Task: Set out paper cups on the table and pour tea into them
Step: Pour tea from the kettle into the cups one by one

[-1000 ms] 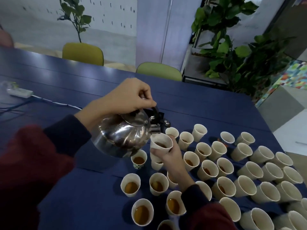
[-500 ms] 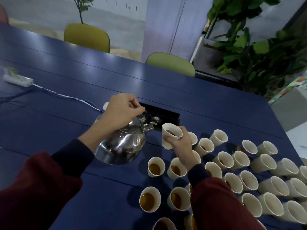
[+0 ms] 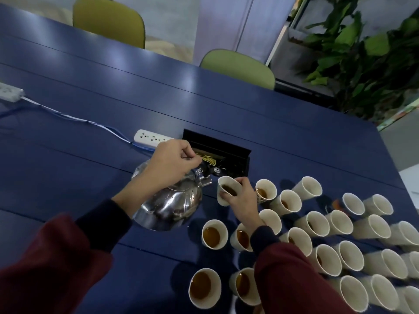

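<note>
While the left hand point(image 3: 172, 165) gripped the steel kettle point(image 3: 172, 207) by its handle, spout at three o'clock, the right hand point(image 3: 241, 201) held a part-filled paper cup point(image 3: 221, 197) just beside it. Squeezing that soft cup, or brushing the crowded filled cups point(image 3: 214, 234) at five o'clock, could spill tea.

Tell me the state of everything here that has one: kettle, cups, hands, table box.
Kettle, tilted, spout toward the held cup.
Held cup, tilted, a little tea inside.
Left hand, gripping the kettle on top.
Right hand, gripping the held cup.
Near cups, hold tea.
Far-right cups, look empty.
Table box, lid open.
</note>
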Action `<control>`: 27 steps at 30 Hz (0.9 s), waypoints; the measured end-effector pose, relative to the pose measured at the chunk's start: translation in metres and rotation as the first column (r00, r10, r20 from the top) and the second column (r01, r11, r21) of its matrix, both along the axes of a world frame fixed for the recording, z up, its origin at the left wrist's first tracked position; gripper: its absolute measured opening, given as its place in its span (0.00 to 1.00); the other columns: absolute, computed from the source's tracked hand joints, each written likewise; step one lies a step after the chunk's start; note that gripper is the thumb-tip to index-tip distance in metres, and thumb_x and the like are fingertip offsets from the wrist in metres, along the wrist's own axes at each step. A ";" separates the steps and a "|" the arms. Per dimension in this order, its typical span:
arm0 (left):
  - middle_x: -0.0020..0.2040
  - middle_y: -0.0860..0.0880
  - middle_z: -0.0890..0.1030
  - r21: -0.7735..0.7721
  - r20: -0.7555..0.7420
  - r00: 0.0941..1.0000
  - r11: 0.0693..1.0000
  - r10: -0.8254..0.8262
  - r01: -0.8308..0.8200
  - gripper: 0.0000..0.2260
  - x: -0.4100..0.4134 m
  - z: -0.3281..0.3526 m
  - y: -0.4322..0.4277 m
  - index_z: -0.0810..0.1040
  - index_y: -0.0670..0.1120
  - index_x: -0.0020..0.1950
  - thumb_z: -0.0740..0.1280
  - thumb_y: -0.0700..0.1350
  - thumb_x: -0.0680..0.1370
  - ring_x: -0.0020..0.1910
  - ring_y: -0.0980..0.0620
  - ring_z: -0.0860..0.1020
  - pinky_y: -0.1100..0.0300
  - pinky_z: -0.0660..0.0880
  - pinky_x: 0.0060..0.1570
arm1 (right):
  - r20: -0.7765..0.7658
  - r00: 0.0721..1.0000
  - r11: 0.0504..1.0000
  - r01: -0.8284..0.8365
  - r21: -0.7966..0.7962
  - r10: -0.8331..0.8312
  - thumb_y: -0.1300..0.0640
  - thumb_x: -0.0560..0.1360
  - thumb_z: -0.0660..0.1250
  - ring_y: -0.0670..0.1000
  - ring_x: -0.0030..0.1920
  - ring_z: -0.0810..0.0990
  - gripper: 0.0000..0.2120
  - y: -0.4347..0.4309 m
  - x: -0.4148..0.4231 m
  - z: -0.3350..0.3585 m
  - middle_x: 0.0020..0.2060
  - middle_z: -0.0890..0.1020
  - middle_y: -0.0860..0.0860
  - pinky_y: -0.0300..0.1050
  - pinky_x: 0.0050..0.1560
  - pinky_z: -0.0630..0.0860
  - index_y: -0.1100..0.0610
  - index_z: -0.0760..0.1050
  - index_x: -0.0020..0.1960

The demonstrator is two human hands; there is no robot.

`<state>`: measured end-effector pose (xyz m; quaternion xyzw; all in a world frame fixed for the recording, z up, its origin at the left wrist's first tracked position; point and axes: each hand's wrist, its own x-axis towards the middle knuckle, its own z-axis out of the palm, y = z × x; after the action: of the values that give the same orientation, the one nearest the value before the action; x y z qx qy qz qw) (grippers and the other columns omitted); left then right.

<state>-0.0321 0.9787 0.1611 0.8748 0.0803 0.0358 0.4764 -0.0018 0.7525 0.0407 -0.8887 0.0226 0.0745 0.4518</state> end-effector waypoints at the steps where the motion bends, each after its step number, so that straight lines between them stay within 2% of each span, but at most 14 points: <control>1: 0.27 0.47 0.79 0.005 -0.004 1.000 1.000 0.000 0.000 0.09 0.001 -0.001 0.000 0.80 0.44 0.39 0.74 0.46 0.75 0.25 0.56 0.72 0.65 0.69 0.29 | -0.037 0.999 1.000 -0.017 -0.021 0.017 0.56 0.70 0.79 0.43 0.46 0.77 0.22 0.000 -0.001 -0.001 0.49 0.79 0.48 0.29 0.39 0.70 0.52 0.70 0.56; 4: 0.29 0.45 0.81 0.013 -0.001 1.000 1.000 0.008 -0.008 0.08 0.000 -0.002 0.001 0.80 0.44 0.40 0.74 0.46 0.75 0.26 0.53 0.74 0.61 0.72 0.31 | -0.137 0.988 0.991 -0.087 -0.106 0.072 0.57 0.70 0.79 0.48 0.49 0.77 0.25 -0.002 -0.002 -0.008 0.53 0.78 0.50 0.29 0.39 0.68 0.53 0.66 0.58; 8: 0.29 0.45 0.81 -0.016 0.013 0.999 0.999 0.034 -0.034 0.08 -0.005 0.001 0.001 0.80 0.45 0.40 0.74 0.47 0.76 0.31 0.45 0.80 0.55 0.75 0.36 | -0.204 0.972 0.973 -0.150 -0.176 0.113 0.55 0.66 0.81 0.55 0.58 0.77 0.34 -0.004 -0.002 -0.010 0.60 0.76 0.55 0.43 0.53 0.71 0.56 0.65 0.64; 11: 0.31 0.44 0.82 -0.041 0.039 0.997 0.997 0.061 -0.059 0.08 -0.013 0.009 0.000 0.80 0.46 0.40 0.73 0.47 0.76 0.36 0.42 0.81 0.50 0.78 0.41 | -0.219 0.969 0.969 -0.161 -0.188 0.119 0.55 0.65 0.82 0.56 0.63 0.76 0.42 -0.006 -0.003 0.003 0.64 0.74 0.54 0.43 0.55 0.70 0.56 0.63 0.71; 13: 0.31 0.44 0.82 -0.047 0.069 0.994 0.995 0.088 -0.085 0.07 -0.021 0.015 -0.001 0.80 0.46 0.40 0.73 0.47 0.76 0.36 0.43 0.81 0.50 0.78 0.42 | -0.189 0.978 0.979 -0.115 -0.166 0.083 0.54 0.67 0.82 0.55 0.64 0.75 0.43 -0.011 -0.010 0.017 0.64 0.74 0.54 0.46 0.60 0.72 0.56 0.62 0.74; 15: 0.30 0.47 0.81 -0.043 0.099 0.989 0.993 0.113 -0.109 0.08 -0.028 0.022 -0.003 0.80 0.47 0.39 0.73 0.47 0.76 0.35 0.45 0.81 0.53 0.77 0.39 | -0.143 0.989 0.995 -0.055 -0.085 0.043 0.53 0.70 0.79 0.54 0.66 0.74 0.38 -0.016 -0.024 0.036 0.65 0.74 0.54 0.50 0.66 0.73 0.56 0.63 0.74; 17: 0.29 0.50 0.80 -0.047 0.120 0.986 0.993 0.114 -0.109 0.08 -0.036 0.028 -0.005 0.79 0.48 0.39 0.74 0.48 0.75 0.32 0.48 0.79 0.56 0.75 0.36 | -0.071 0.997 1.000 0.001 0.020 0.001 0.52 0.74 0.76 0.52 0.67 0.74 0.32 -0.018 -0.042 0.058 0.66 0.75 0.53 0.49 0.67 0.73 0.56 0.66 0.73; 20: 0.33 0.53 0.81 0.022 0.130 0.987 0.995 0.091 -0.095 0.10 -0.050 0.036 -0.013 0.81 0.50 0.40 0.77 0.55 0.72 0.35 0.54 0.79 0.56 0.75 0.38 | 0.145 0.987 0.996 0.065 0.064 -0.074 0.51 0.77 0.73 0.45 0.65 0.76 0.24 -0.012 -0.074 0.090 0.62 0.76 0.44 0.46 0.67 0.74 0.54 0.71 0.70; 22: 0.34 0.55 0.81 0.132 0.129 0.988 0.986 0.089 -0.106 0.11 -0.062 0.043 -0.022 0.80 0.54 0.39 0.76 0.59 0.71 0.38 0.56 0.79 0.57 0.74 0.38 | 0.306 0.951 0.998 0.039 0.046 -0.051 0.51 0.78 0.71 0.41 0.65 0.74 0.23 0.000 -0.097 0.107 0.63 0.76 0.42 0.43 0.67 0.74 0.51 0.71 0.71; 24: 0.33 0.57 0.80 0.183 0.141 0.987 0.978 0.078 -0.104 0.10 -0.073 0.050 -0.034 0.79 0.56 0.37 0.75 0.60 0.71 0.38 0.55 0.79 0.57 0.72 0.37 | 0.451 0.892 1.000 -0.002 -0.029 0.015 0.51 0.79 0.69 0.41 0.70 0.71 0.25 0.010 -0.115 0.114 0.68 0.75 0.44 0.41 0.70 0.70 0.50 0.68 0.74; 27: 0.31 0.57 0.79 0.186 0.164 0.984 0.977 0.072 -0.102 0.12 -0.091 0.060 -0.056 0.80 0.55 0.35 0.74 0.61 0.72 0.37 0.55 0.78 0.59 0.70 0.36 | 0.551 0.829 0.985 -0.004 -0.170 0.098 0.49 0.80 0.65 0.48 0.79 0.60 0.27 0.014 -0.134 0.109 0.76 0.70 0.48 0.55 0.76 0.64 0.54 0.66 0.77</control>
<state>-0.1235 0.9223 0.2211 0.9072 0.0773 0.1326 0.3917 -0.1354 0.7669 0.1494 -0.9057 -0.1279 -0.1778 0.3629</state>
